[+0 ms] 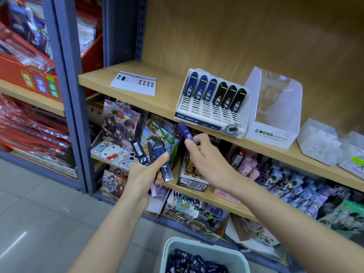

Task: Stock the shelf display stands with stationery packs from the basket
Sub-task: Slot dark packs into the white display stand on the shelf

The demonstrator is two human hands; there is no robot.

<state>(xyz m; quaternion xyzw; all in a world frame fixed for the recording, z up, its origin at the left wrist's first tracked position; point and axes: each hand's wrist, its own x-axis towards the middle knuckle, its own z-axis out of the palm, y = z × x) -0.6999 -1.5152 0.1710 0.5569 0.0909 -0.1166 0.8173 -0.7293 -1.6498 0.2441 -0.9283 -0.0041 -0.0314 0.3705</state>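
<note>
Now your left hand [143,174] fingers clamp a fan of packs [140,152]; right hand [206,154] fingers pinch one blue pack [184,130], stand [208,113] just above them.

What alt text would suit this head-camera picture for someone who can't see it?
A person's right hand holds a blue pack just below a white display stand on a wooden shelf; the left hand grips several more packs. A basket of packs sits below.

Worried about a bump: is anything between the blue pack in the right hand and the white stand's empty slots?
Nothing visible. The blue pack in the right hand is just below the white stand, whose front slots lie open.
</note>
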